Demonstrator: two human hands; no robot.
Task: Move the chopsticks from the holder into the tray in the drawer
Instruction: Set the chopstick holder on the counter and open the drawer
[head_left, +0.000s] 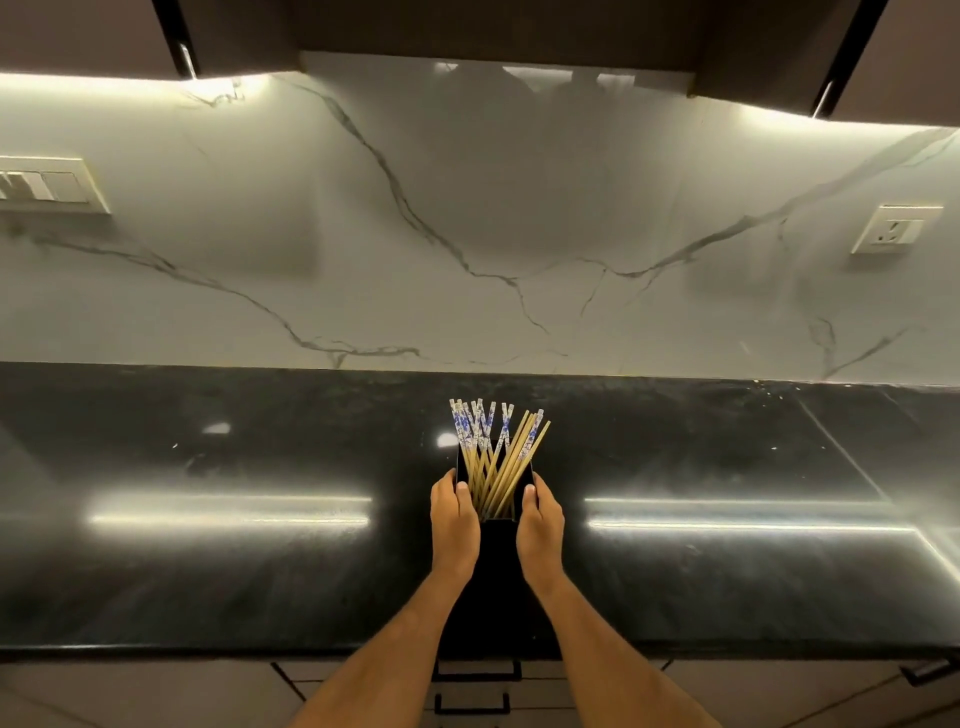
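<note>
Black polished countertop (208, 545) runs across the lower half of the frame under a veined marble backsplash (467, 234). At lower centre stands the dark holder (496, 551), the chopsticks (498, 457) all fanned out of its top, so nothing looks moved yet; drawer handles (475, 670) show at the bottom edge, apparently shut, and no tray is visible. Left hand (454, 525) and right hand (540, 530) clasp the holder's two sides, forearms reaching up from below, thumbs hooked on the rim, other fingers wrapped out of sight
</note>
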